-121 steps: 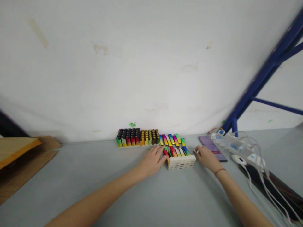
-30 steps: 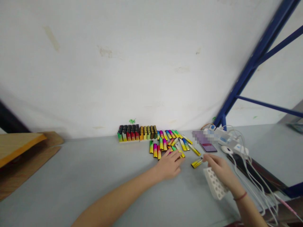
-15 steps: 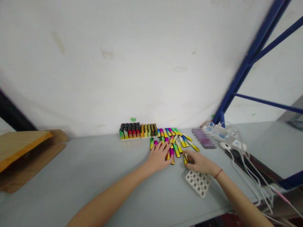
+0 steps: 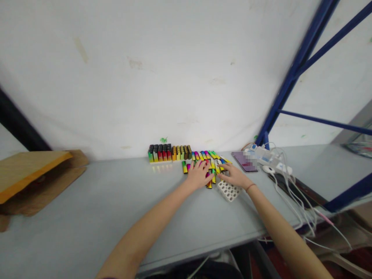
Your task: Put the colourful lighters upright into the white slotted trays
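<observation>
Several loose rainbow-coloured lighters (image 4: pixel 211 167) lie in a heap on the grey table (image 4: pixel 87 209) near the white wall. My left hand (image 4: pixel 198 173) rests flat on the left part of the heap, fingers spread. My right hand (image 4: pixel 234 175) lies on the right part, fingers stretched over the lighters. A white tray with round holes (image 4: pixel 228 190) lies on the table just below my right hand, with nothing in it. A full tray of upright lighters (image 4: pixel 169 153) stands against the wall to the left of the heap.
A dark phone (image 4: pixel 245 161), white power strips (image 4: pixel 269 159) and several cables (image 4: pixel 293 193) lie at the right. Blue shelf posts (image 4: pixel 286 83) rise at the right. Wooden boards (image 4: pixel 35 176) sit at the far left. The table's front edge is near my elbows.
The white tray was emptied and laid down; the lighters now lie loose. Both hands moved up onto the heap, and the view tilted so the table edge shows.
</observation>
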Demonstrator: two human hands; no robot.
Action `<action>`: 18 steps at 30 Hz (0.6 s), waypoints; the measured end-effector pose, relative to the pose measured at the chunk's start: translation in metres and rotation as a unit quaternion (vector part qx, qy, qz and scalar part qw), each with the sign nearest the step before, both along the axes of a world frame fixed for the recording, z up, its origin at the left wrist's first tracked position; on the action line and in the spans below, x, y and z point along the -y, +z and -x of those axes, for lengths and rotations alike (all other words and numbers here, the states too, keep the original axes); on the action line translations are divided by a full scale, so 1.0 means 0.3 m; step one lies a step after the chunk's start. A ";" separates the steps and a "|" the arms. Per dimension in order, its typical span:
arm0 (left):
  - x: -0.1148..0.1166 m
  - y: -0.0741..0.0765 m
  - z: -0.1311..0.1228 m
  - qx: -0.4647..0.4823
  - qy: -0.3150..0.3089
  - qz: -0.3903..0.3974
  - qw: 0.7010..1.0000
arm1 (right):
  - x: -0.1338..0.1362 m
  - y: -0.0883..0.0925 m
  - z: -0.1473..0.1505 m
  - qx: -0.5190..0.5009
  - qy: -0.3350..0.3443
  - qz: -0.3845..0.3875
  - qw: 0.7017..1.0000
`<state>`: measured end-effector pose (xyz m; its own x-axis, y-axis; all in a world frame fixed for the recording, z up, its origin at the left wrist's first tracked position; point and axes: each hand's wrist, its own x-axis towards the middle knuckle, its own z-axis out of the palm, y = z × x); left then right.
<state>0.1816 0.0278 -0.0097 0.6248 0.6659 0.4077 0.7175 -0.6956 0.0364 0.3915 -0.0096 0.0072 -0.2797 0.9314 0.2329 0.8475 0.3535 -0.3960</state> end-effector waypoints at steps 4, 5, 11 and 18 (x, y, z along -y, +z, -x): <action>0.019 0.017 0.058 -0.037 0.078 0.105 0.991 | -0.022 0.010 0.028 0.066 0.001 0.009 0.998; 0.021 0.020 0.073 -0.050 0.087 0.140 0.985 | -0.026 0.014 0.036 0.080 0.004 0.019 0.997; 0.024 0.000 0.117 -0.049 0.061 0.191 0.978 | -0.021 0.055 0.051 0.007 0.002 0.077 0.997; 0.015 0.004 0.136 0.054 0.028 0.134 0.989 | 0.058 0.144 0.052 -0.102 0.024 0.080 0.991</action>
